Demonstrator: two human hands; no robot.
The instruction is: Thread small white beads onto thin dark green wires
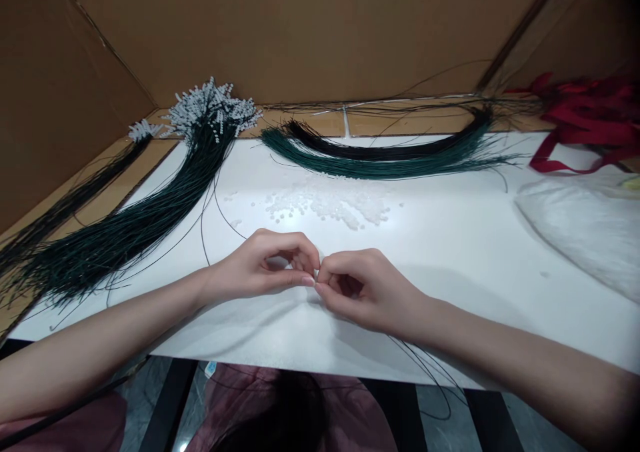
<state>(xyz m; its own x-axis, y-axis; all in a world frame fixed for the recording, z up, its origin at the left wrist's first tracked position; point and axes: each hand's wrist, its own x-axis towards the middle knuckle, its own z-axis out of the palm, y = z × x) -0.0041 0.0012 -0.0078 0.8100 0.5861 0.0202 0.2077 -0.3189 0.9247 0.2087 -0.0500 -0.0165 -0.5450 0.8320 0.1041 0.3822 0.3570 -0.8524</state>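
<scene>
Your left hand [257, 259] and right hand [373, 285] meet near the middle of the frame, over the white tabletop [475, 239]. On each, thumb and forefinger are drawn together at the tips, the other fingers curled; the two pinches touch or nearly touch. Between the tips: a pale speck [317, 273], apparently pinched by both hands, too small to identify.

Thin dark wires [423, 362] run out below your right wrist and loop past the table's front edge, lower right of centre. Cannot tell whether your right hand grips their far ends.

Just beyond your fingers, centre of frame: a loose scatter of translucent white pieces [340, 202], dense in the middle, a few strays apart at its sides. Behind it, upper centre, a green wire bundle [380, 168] lies in a curve, with a black wire bundle [380, 152] alongside.

Left of your left hand: a large bundle of dark green stems [165, 199], its white beaded tips [213, 112] fanned at upper left. A thinner bundle [85, 182] lies beside it, nearer the left edge.

Upper right: tangled red ribbon [590, 125]. Below it, right edge: a crumpled plastic bag [590, 225]. Cardboard walls [310, 39] enclose the back.
</scene>
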